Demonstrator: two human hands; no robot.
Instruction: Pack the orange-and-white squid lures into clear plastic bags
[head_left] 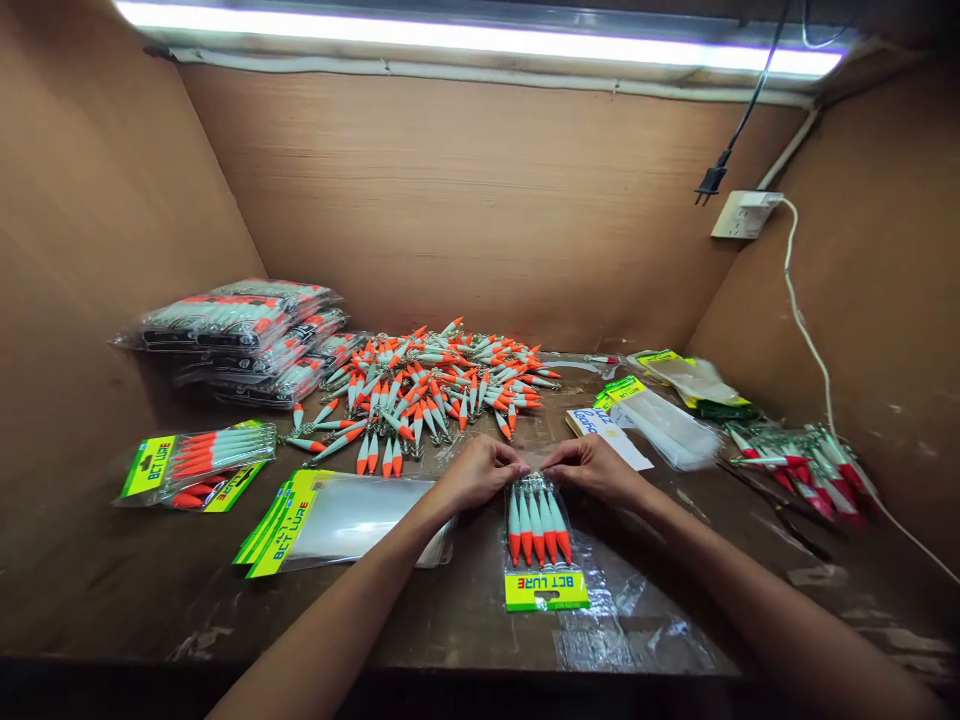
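Note:
A clear bag [541, 545] with a yellow-green "BCT LURE" header lies on the wooden table [420, 620] in front of me, holding several orange-and-white lures side by side. My left hand [480, 470] and my right hand [592, 465] both pinch the bag's far open end, fingers closed on the plastic. Just beyond my hands lies a big loose pile of orange-and-white lures [435, 385].
A stack of empty header bags [330, 520] lies at my left. A filled bag [195, 462] lies further left, with a stack of packed bags [247, 335] behind. More empty bags [664, 420] and red-tipped lures [806, 465] are at right. A wall socket [742, 213] with cord hangs at right.

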